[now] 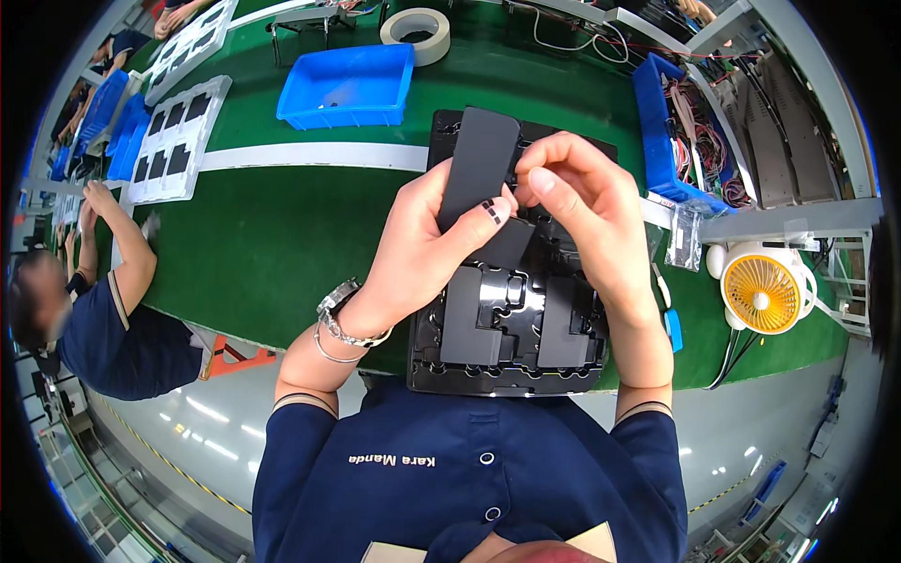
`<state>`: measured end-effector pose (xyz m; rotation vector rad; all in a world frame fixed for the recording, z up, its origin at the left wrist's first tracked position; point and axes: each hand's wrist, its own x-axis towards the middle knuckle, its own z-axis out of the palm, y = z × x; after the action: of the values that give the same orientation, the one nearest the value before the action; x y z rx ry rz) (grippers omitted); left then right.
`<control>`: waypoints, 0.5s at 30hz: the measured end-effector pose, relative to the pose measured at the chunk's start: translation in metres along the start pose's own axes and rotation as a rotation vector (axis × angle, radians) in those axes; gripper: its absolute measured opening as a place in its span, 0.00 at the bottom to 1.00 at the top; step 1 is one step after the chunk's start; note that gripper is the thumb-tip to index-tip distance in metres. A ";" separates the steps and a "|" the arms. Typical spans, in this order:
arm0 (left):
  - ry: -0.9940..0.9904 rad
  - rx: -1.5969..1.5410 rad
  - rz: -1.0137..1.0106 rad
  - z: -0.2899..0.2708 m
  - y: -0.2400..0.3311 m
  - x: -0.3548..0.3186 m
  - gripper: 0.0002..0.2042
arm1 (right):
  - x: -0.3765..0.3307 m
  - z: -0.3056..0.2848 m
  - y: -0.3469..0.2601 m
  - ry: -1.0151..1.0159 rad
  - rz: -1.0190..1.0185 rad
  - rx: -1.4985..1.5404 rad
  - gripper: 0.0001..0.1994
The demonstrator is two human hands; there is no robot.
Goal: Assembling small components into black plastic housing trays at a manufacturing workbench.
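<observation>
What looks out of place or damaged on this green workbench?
Nothing stands out. The left hand holds a flat black panel, the right hand pinches at its edge, and black parts sit squarely in the glossy black moulded tray.

Desk [263, 244]: green mat surface with a white stripe [310, 155], carrying a blue bin [347, 84] and tape roll [416, 36]. Floor [188, 441]: glossy grey, reflecting ceiling lights. Yellow fan [762, 291] at right.
</observation>
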<state>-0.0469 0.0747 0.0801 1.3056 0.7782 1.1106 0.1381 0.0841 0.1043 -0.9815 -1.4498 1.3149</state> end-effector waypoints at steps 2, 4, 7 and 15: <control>-0.025 -0.044 -0.006 0.000 -0.004 0.000 0.08 | 0.000 0.003 0.002 -0.055 0.016 0.099 0.07; -0.037 -0.055 -0.009 -0.001 -0.004 0.000 0.09 | 0.000 0.005 0.000 -0.090 0.016 0.126 0.07; -0.023 -0.044 -0.018 0.000 -0.004 0.000 0.10 | -0.001 0.006 0.003 -0.059 -0.010 0.084 0.07; 0.058 0.047 0.034 0.005 -0.010 -0.002 0.11 | -0.004 0.012 0.000 0.005 -0.064 -0.060 0.06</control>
<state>-0.0415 0.0719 0.0703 1.3359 0.8318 1.1676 0.1278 0.0772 0.1035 -0.9688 -1.5128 1.2284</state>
